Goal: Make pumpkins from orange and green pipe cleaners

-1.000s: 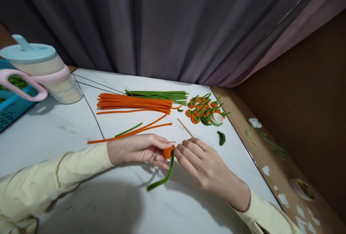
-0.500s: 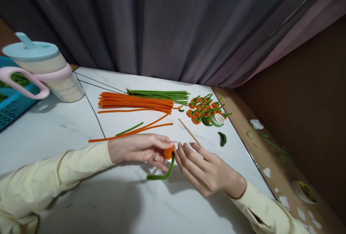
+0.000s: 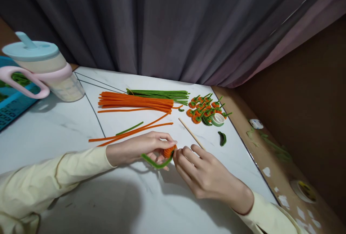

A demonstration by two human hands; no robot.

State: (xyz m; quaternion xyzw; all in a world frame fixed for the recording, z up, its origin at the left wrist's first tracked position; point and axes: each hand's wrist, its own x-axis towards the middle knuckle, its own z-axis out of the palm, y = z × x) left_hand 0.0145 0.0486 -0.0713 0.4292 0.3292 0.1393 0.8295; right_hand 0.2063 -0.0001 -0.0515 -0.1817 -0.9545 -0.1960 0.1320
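Between the thumb and fingers of my left hand (image 3: pixel 151 147) is a small orange pipe-cleaner pumpkin (image 3: pixel 169 152). A green pipe cleaner (image 3: pixel 156 164) curves out below it, its free end pointing left. My right hand (image 3: pixel 200 169) has its fingertips pinched at the pumpkin's right side, where the green piece meets it; the fingers partly hide this spot. Just beyond the right hand lies a thin wooden stick (image 3: pixel 190 132). Loose orange pipe cleaners (image 3: pixel 135 131) and a short green one (image 3: pixel 129 129) rest behind my left wrist.
Bundles of orange (image 3: pixel 135 100) and green pipe cleaners (image 3: pixel 159 94) lie farther back. Several finished pumpkins (image 3: pixel 202 108) sit at right beside a tape roll (image 3: pixel 217 119) and a curled green piece (image 3: pixel 222 138). A lidded cup (image 3: pixel 65 79) and blue basket (image 3: pixel 16 109) stand left.
The green pipe cleaner has swung up and to the left, and the pumpkin has turned in my fingers. My right hand has closed more tightly beside it, its wrist shifting slightly right and down.
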